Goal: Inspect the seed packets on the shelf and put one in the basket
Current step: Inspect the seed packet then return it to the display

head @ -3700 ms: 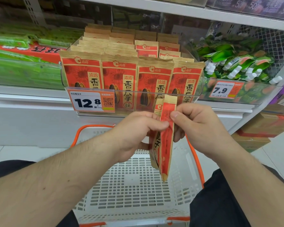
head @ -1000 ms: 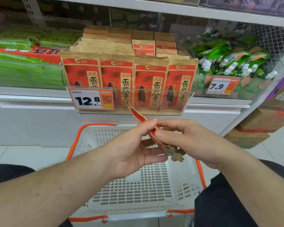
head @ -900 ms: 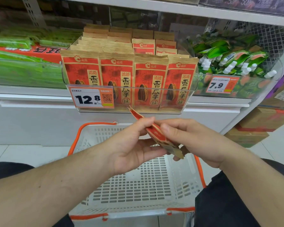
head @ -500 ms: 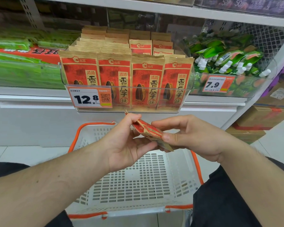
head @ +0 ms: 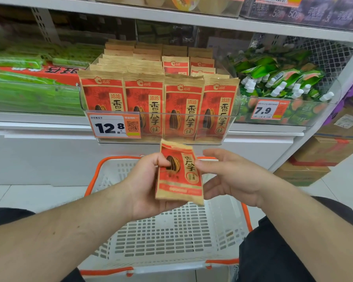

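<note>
A red and tan seed packet (head: pixel 178 174) faces me, printed front up, above the white basket (head: pixel 171 241) with orange rims. My left hand (head: pixel 149 188) grips its left edge, thumb on the front and fingers behind it. My right hand (head: pixel 230 178) pinches the packet's right edge with the thumb, its fingers spread loosely. Rows of the same seed packets (head: pixel 161 102) stand upright in a clear shelf tray (head: pixel 230 127) behind, with a 12.8 price tag (head: pixel 114 127) on its front.
Green packages (head: pixel 29 94) fill the shelf to the left. Green pouches with white caps (head: pixel 277 84) lie in the tray to the right, tagged 7.9. Cardboard boxes (head: pixel 322 157) sit on the floor at right. A white shelf base runs behind the basket.
The packet has turned from edge-on and tilted to flat with its printed front facing me. Both hands shifted with it and rose slightly above the basket.
</note>
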Demonstrator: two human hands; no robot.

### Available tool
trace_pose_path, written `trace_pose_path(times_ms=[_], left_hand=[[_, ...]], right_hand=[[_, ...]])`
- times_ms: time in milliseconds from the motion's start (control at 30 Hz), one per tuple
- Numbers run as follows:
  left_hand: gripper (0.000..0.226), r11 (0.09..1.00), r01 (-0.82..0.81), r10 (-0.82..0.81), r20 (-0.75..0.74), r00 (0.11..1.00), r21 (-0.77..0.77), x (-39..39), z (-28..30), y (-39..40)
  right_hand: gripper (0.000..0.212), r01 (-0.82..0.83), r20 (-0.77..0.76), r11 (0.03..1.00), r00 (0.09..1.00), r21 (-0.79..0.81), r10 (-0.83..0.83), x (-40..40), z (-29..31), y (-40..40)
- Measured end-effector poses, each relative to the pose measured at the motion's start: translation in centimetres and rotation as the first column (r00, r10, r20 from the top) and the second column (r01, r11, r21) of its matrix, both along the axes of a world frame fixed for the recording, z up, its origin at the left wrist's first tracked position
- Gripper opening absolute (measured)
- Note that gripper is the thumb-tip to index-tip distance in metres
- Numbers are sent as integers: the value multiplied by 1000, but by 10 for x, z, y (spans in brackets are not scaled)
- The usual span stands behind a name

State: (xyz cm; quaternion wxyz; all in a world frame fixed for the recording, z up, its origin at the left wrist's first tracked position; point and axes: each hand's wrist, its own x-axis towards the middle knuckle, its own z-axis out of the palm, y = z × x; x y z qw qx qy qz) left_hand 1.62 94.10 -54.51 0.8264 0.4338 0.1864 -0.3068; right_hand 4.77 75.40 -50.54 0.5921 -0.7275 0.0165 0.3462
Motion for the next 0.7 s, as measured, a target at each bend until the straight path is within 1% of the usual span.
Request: trace_pose_path(times_ms=[33, 67, 100, 167, 233, 300, 400, 467, 533, 567, 633, 700], left_hand=[[53, 1000, 21, -21, 10, 1000, -15, 0, 0, -1], [53, 999, 35, -36, 19, 999, 14, -1, 1, -2], [46, 996, 49, -52, 41, 998, 72, -1, 3, -3], [30, 972, 43, -72, 119, 990, 231, -2, 9, -3], [27, 945, 8, -88, 232, 969, 326, -1, 18, -1], [27, 929, -14, -121, 341, 932, 370, 0, 27, 4], [22, 909, -56, -132, 412, 902, 413, 1, 45, 10], [11, 896, -115, -107, 459, 882, 429, 7, 61, 12], [4, 887, -204, -45, 518, 854, 414, 19, 77, 14], [3, 891, -255, 11, 544, 839, 375, 27, 86, 14], [9, 908, -335, 139, 573, 807, 252, 45, 106, 12], [12, 904, -384, 207, 597, 775, 185, 59, 124, 8]], right_hand=[[59, -26, -9, 999, 1000, -38, 25, 2, -2, 2], [48, -66, -4, 996, 998, -63, 65, 2, -3, 4], [39, -97, 13, 992, 995, -77, 98, 3, -6, 5], [29, -100, 92, 989, 990, -111, 110, 3, -8, 5], [19, -58, 199, 991, 977, -121, 81, 3, -4, 5], [10, -12, 269, 999, 963, -50, 25, 3, 3, 3], [12, 35, 331, 996, 942, 77, -59, 7, 20, 1], [12, 108, 343, 982, 926, 157, -157, 14, 36, 2], [10, 186, 317, 947, 910, 261, -266, 24, 53, 6], [9, 219, 290, 923, 904, 317, -314, 30, 62, 9], [8, 283, 214, 863, 893, 419, -396, 43, 79, 16], [11, 341, 140, 800, 877, 494, -460, 61, 93, 22]])
